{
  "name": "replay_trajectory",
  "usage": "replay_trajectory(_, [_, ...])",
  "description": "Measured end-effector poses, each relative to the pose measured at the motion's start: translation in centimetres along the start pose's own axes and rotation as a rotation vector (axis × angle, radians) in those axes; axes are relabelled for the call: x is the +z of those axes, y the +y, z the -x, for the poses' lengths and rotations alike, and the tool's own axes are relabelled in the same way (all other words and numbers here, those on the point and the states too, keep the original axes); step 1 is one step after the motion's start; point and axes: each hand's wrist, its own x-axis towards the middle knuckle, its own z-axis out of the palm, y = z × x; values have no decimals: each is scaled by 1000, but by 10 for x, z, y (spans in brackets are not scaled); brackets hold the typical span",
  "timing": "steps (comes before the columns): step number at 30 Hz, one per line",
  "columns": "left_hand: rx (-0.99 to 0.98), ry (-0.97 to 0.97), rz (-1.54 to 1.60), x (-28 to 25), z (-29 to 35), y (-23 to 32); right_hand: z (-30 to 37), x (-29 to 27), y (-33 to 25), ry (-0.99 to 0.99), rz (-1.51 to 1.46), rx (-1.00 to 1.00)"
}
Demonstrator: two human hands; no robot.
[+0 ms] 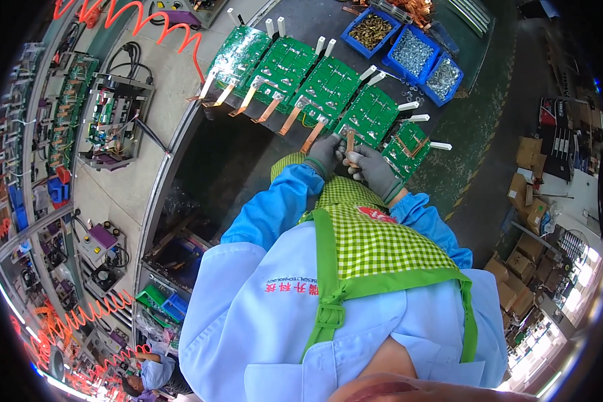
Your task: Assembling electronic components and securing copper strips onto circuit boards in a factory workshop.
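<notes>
Both hands wear grey gloves and meet just above the green checked apron [375, 244]. The left hand [325, 154] is curled, and its fingers touch a short copper strip [350, 142] that stands upright between the two hands. The right hand [376, 171] is closed around the lower part of this same strip. The strip is directly in front of the nearest green circuit boards [372, 114].

Beyond the hands, a row of green circuit boards lies side by side on the dark table [248, 161], and it runs away to the left of the hands. Each board has a bent copper strip at its near edge and white blocks at its far edge. One more board [409, 149] lies just to the right of the right hand. Further away, behind the boards, three blue bins [412, 50] hold small metal parts (screws or similar; too small to tell).

Far to the left of the hands, an orange coiled hose [161, 20] hangs over a pale bench with other devices. To the right, well apart, cardboard boxes [526, 194] stand on the green floor [489, 120].
</notes>
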Motion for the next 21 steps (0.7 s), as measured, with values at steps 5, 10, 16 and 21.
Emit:
replay_trajectory(5, [118,-85,-88,6,16,5,2,0,2,22,17,-6])
replay_trajectory(10, [109,-314,-58,-1,27,6,-9,8,7,-5,21,4])
replay_trajectory(16, [87,-368,-191,-5,22,18,-14,14,7,39,52,30])
replay_trajectory(21, [55,-280,-317,13,40,24,-26,9,17,26,21,42])
